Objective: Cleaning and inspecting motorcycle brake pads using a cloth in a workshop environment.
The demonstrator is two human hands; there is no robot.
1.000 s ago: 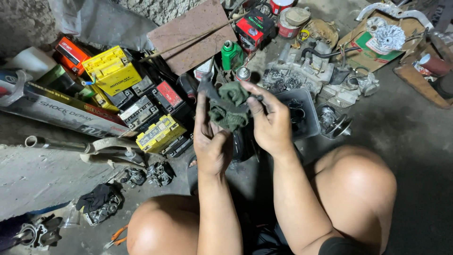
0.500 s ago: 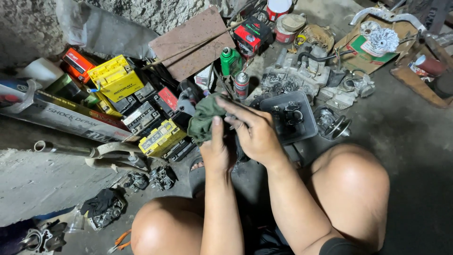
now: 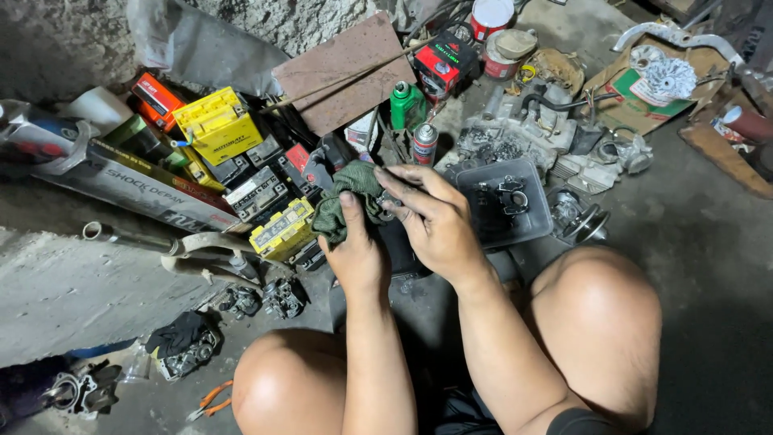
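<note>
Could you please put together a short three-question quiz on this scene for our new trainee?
1. What does the left hand grip?
2. True or false: the right hand rests on the person's knee.
3. Which lies nearest the right hand: A the grey plastic tray, B the orange-handled pliers, C the yellow box?

Key: 1. a green rag; 2. false, it works at the rag; 3. A.

Concrete floor [image 3: 708,266] carries boxes [image 3: 217,129], plastic tray [image 3: 527,229], engine parts [image 3: 515,133].
</note>
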